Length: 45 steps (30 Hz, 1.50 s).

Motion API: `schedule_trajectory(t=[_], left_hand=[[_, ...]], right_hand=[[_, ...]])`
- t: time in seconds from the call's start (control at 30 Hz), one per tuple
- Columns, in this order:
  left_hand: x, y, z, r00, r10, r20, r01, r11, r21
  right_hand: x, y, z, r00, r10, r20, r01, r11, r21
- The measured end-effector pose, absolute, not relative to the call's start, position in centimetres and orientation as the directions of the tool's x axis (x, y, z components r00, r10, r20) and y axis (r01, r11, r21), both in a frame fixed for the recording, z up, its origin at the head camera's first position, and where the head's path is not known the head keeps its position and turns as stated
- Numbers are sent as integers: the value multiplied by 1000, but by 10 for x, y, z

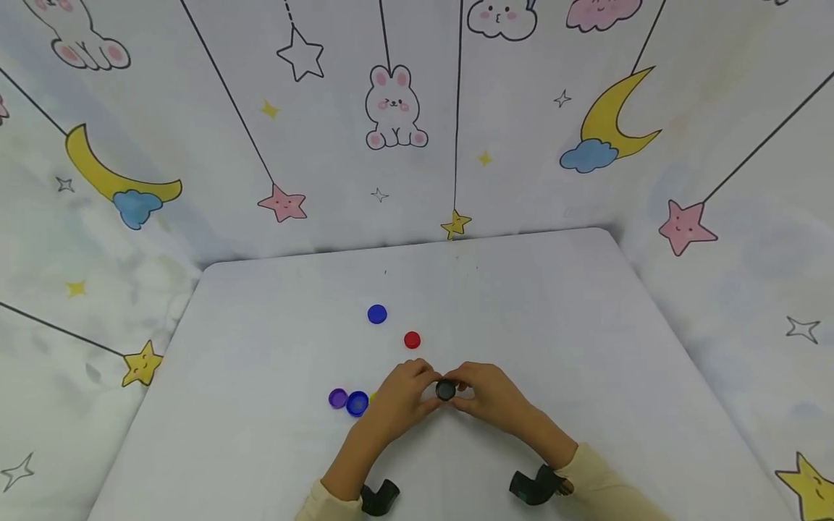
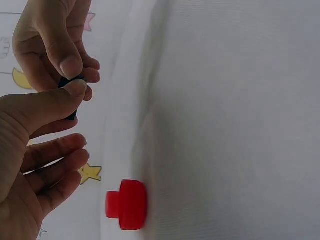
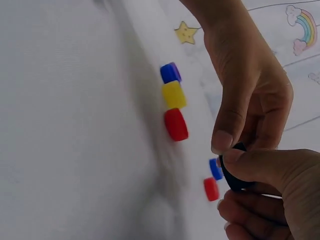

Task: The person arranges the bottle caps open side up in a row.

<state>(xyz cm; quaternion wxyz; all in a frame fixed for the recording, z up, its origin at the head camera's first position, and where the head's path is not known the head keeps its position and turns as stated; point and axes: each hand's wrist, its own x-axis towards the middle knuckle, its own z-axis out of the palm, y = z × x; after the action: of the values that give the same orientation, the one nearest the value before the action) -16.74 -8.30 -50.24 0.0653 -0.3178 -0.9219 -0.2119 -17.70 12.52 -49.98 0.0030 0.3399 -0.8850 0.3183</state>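
Observation:
Low over the table, a small black bottle cap [image 1: 446,390] is held between both hands. My left hand [image 1: 405,394] pinches its left side with thumb and fingertips. From the right, my right hand [image 1: 493,394] pinches the same cap; the left wrist view shows the two thumbs close together on it. Just left of the left hand lie a purple cap [image 1: 337,398] and a blue cap [image 1: 357,404]. A yellow cap [image 3: 174,95] and a red cap [image 3: 176,124] show in the right wrist view; the left hand mostly covers them from above.
Farther back on the white table [image 1: 554,311] lie another blue cap [image 1: 377,314] and a smaller red cap [image 1: 412,340]. Patterned cloth walls [image 1: 339,159] rise behind and beside the table. Black curved pieces [image 1: 536,486] sit at both wrists.

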Motion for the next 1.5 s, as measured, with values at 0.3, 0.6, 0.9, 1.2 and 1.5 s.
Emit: schedule_trajectory(t=[0.3, 0.6, 0.9, 1.2, 1.5], left_hand=[[-165, -86, -522, -792, 541, 284, 602, 769, 214], [-162, -88, -531, -798, 555, 234, 597, 779, 191], [-158, -91, -532, -810, 547, 213, 584, 787, 198], [-156, -97, -534, -803, 534, 264, 585, 790, 183], [-153, -103, -537, -809, 516, 279, 575, 794, 199]], right_hand=[[-184, 112, -521, -753, -632, 181, -623, 597, -506], [-181, 106, -532, -785, -603, 141, -577, 629, -521], [-181, 102, -536, -804, -587, 96, -535, 644, -547], [-181, 97, -537, -804, -589, 77, -531, 654, -538], [-182, 92, -537, -793, -607, 50, -523, 637, -566]])
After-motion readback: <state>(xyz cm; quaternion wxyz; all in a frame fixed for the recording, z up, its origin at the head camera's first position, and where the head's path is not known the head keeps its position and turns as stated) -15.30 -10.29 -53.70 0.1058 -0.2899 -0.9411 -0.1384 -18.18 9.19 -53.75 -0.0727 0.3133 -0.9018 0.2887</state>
